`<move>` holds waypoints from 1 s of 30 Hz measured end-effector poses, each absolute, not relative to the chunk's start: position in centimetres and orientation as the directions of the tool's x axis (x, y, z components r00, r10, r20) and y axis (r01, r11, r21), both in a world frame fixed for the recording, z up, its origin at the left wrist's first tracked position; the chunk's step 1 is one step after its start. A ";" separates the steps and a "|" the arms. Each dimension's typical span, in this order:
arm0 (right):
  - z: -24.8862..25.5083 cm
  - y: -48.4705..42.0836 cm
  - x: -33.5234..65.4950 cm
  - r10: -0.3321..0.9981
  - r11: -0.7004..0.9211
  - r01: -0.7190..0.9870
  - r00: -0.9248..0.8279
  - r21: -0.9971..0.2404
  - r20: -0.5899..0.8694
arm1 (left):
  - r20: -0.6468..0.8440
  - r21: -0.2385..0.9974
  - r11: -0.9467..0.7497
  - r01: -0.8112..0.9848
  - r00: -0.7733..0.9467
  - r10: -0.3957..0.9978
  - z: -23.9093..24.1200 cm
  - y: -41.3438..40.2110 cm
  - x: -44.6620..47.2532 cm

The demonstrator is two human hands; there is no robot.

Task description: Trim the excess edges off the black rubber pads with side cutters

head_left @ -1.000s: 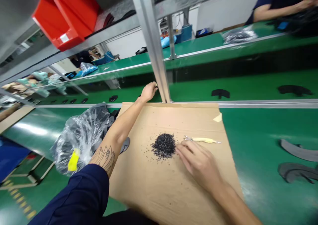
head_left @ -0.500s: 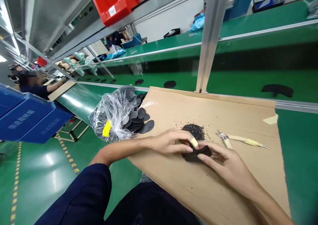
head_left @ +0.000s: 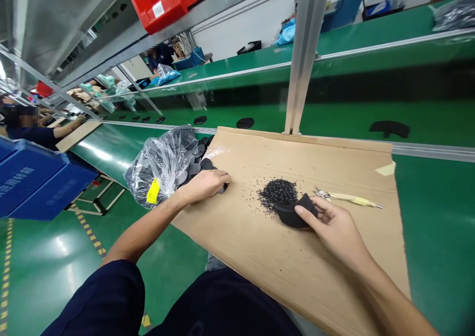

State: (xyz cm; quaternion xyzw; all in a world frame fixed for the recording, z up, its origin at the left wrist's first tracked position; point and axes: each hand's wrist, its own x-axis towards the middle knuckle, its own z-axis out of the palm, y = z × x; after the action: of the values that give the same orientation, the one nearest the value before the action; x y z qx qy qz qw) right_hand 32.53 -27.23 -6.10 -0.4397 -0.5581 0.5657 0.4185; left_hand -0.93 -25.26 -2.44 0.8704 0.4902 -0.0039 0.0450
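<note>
My right hand (head_left: 330, 219) pinches a curved black piece (head_left: 295, 215) between thumb and fingers, its lower edge near the cardboard. Just behind that piece lies a pile of tiny black bits (head_left: 278, 193), some scattered around it. Over at the bag, my left hand (head_left: 208, 183) has its fingers closed down on a flat black oval disc (head_left: 223, 188); the fingertips are partly hidden. More black oval discs (head_left: 206, 165) spill from a clear plastic bag (head_left: 163, 158) with a yellow label. A small metal tool with a yellowish taped handle (head_left: 351, 199) lies beyond my right hand.
A cardboard sheet (head_left: 245, 237) covers the green bench. A metal post (head_left: 302, 59) rises behind it, with a red bin (head_left: 163, 4) overhead. Black pieces (head_left: 389, 128) lie along the strip behind. Blue crates (head_left: 40, 182) stand at left, near a co-worker (head_left: 31, 123).
My left hand has left the curved black piece and moved left to the oval discs. My right hand keeps the piece, now more visible. The view has shifted slightly.
</note>
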 end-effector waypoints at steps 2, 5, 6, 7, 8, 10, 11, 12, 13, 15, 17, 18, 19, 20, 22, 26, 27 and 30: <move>-6.1 -27.4 32.5 0.953 -0.105 -0.029 -0.288 -0.994 -0.092 | 0.025 0.157 -0.533 0.831 0.537 0.843 -2.8 -25.4 0.4; -6.0 -27.7 32.5 0.903 -0.241 -0.055 -0.379 -0.969 -0.203 | 0.238 0.534 -0.558 0.636 0.520 0.820 -3.6 -25.6 3.8; -5.9 -27.8 32.6 0.885 -0.275 -0.060 -0.407 -0.960 -0.228 | 0.299 0.675 -0.550 0.491 0.500 0.813 -3.9 -25.6 5.1; -5.8 -27.9 32.6 0.869 -0.299 -0.067 -0.430 -0.952 -0.243 | 0.342 0.781 -0.529 0.330 0.483 0.806 -4.2 -25.6 6.5; -5.7 -28.0 32.7 0.859 -0.314 -0.077 -0.448 -0.946 -0.249 | 0.363 0.846 -0.498 0.192 0.477 0.800 -4.5 -25.5 7.9; -5.4 -28.1 32.8 0.853 -0.319 -0.098 -0.463 -0.943 -0.241 | 0.362 0.897 -0.439 0.046 0.491 0.792 -5.2 -25.3 10.0; -5.3 -28.1 32.9 0.854 -0.314 -0.103 -0.465 -0.944 -0.234 | 0.354 0.912 -0.409 0.006 0.489 0.797 -5.5 -25.2 10.7; -5.1 -28.2 32.9 0.857 -0.309 -0.104 -0.462 -0.945 -0.229 | 0.340 0.926 -0.377 -0.023 0.486 0.805 -5.8 -25.1 11.1; -5.0 -28.2 32.9 0.857 -0.307 -0.099 -0.460 -0.947 -0.230 | 0.318 0.939 -0.341 -0.045 0.487 0.813 -6.1 -25.0 11.3; -5.0 -28.2 32.9 0.851 -0.310 -0.076 -0.467 -0.948 -0.241 | 0.273 0.959 -0.275 -0.072 0.510 0.816 -6.6 -25.0 11.0; -5.2 -28.2 32.9 0.841 -0.318 -0.049 -0.475 -0.947 -0.258 | 0.237 0.968 -0.240 -0.068 0.553 0.799 -6.9 -25.0 10.5; -5.3 -28.3 32.8 0.838 -0.318 -0.034 -0.476 -0.947 -0.264 | 0.224 0.970 -0.234 -0.058 0.575 0.787 -6.9 -25.0 10.2; -5.4 -28.3 32.8 0.840 -0.312 -0.019 -0.473 -0.950 -0.266 | 0.214 0.971 -0.234 -0.044 0.594 0.776 -6.9 -25.0 10.0; -5.6 -28.3 32.8 0.845 -0.301 -0.003 -0.464 -0.954 -0.265 | 0.205 0.971 -0.239 -0.025 0.606 0.769 -6.9 -25.1 9.8; -5.7 -28.4 32.7 0.870 -0.261 0.031 -0.425 -0.965 -0.250 | 0.191 0.966 -0.257 0.031 0.584 0.789 -6.9 -25.2 9.7; -5.8 -28.6 32.5 0.939 -0.158 0.099 -0.292 -0.982 -0.181 | 0.188 0.941 -0.285 0.181 0.420 0.888 -7.0 -26.0 9.9; -5.8 -28.7 32.4 0.947 -0.138 0.113 -0.275 -0.984 -0.165 | 0.192 0.930 -0.300 0.211 0.416 0.889 -7.1 -26.3 10.0; -6.0 -28.8 32.2 0.949 -0.100 0.137 -0.284 -0.986 -0.136 | 0.234 0.877 -0.391 0.278 0.464 0.854 -7.0 -26.9 10.3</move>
State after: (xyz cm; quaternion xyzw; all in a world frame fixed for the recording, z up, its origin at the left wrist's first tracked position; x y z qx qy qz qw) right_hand 32.24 -28.84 -6.05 -0.4788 -0.5671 0.5662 0.3585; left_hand 10.33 -26.95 -7.04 0.7540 0.3754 0.3564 0.4043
